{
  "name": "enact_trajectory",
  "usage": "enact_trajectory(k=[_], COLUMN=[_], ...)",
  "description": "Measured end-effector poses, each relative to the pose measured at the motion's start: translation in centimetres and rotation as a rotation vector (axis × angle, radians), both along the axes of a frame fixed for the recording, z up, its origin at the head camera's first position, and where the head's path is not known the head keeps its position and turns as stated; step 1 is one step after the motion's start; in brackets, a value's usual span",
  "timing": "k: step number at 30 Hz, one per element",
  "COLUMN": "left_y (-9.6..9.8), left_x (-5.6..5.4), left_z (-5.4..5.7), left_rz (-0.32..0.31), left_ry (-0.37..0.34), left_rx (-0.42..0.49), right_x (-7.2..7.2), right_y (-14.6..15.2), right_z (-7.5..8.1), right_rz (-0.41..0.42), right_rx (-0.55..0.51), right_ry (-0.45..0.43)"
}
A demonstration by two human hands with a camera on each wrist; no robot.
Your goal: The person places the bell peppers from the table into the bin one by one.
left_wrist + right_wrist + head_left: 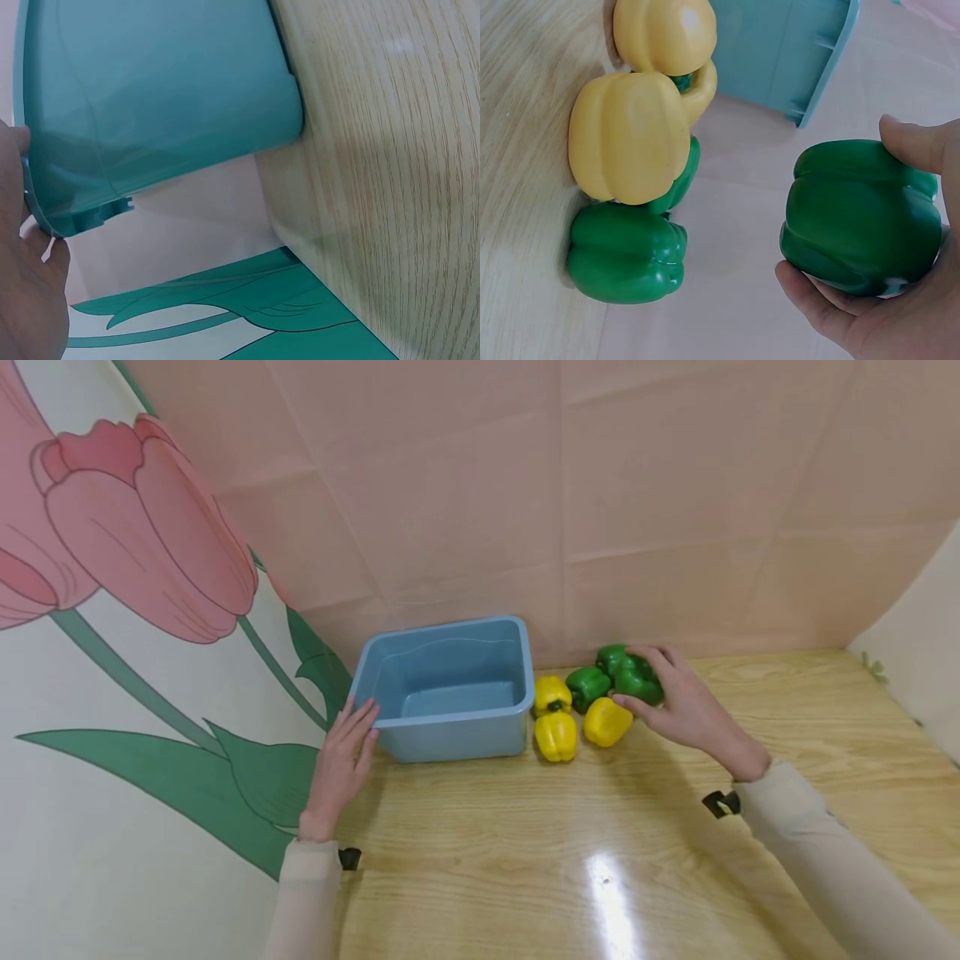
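1. Your relaxed left hand [341,768] is touching a boxy blue plastic bin [450,739].
2. Your right hand [684,703] is gripping a green bell pepper [859,217] beside it.
3. Five other peppers [556,739] are apparently remaining, none showing inside.

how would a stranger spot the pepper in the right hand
On the wooden table, find the blue tub, then look just to its right in the head view. There, farthest from the tub, the right hand holds a green pepper. Only this pepper is gripped, unlike the two other green peppers and three yellow peppers nearby.
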State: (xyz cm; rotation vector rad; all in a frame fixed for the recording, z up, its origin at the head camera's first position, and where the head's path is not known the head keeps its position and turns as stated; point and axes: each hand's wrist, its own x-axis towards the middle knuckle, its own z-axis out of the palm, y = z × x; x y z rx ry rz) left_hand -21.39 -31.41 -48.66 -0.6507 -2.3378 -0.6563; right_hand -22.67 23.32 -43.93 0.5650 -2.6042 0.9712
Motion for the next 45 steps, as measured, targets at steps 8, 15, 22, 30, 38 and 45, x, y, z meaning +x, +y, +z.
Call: enact_trajectory(k=[8, 15, 22, 30, 38, 45], left_y=[-0.2, -0.4, -0.5, -0.3, -0.2, -0.1], left_x=[-0.1, -0.2, -0.2, -0.1, -0.1, 0.1], left_z=[-0.2, -0.3, -0.3, -0.2, -0.1, 0.0], left_rz=[0.010, 0.011, 0.022, 0.014, 0.019, 0.021], left_ry=[0.002, 0.001, -0.018, -0.010, -0.012, -0.023], left_rx=[-0.003, -0.008, -0.018, -0.014, -0.017, -0.012], right_x=[-0.5, -0.6, -0.7, -0.9, -1.3, -1.5], right_y=[-0.4, -0.7, -1.2, -1.9, -2.8, -3.1], right_z=[0.5, 0.8, 1.2, 1.9, 2.1, 2.4], right_rz=[0.006, 0.017, 0.024, 0.032, 0.051, 0.043], right_rx=[0.005, 0.005, -0.002, -0.001, -0.006, 0.008], right_ry=[0.014, -0.009, -0.007, 0.004, 0.018, 0.011])
